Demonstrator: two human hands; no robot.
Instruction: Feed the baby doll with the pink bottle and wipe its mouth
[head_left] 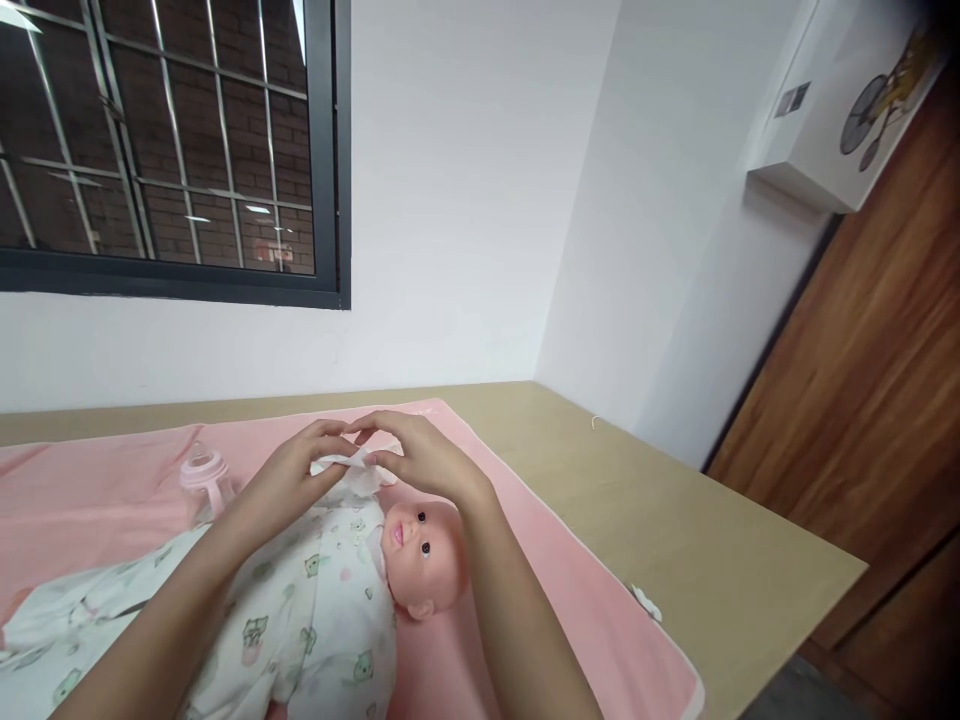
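A baby doll [420, 555] in a white printed romper lies on its back on a pink blanket [570, 600], head toward the right. Just above the doll's shoulder, my left hand [296, 470] and my right hand [420, 450] meet. Both pinch a small white cloth [349, 465], which looks like a sleeve or wipe. My fingertips touch each other over it. Both forearms cross the doll's body from the lower edge of the view.
A pale pink baby bottle [206, 480] stands on the blanket behind my left wrist. The blanket covers a tan table [712, 540] set in a wall corner. A small white scrap [646, 602] lies at the blanket's right edge. A window is upper left, a wooden door right.
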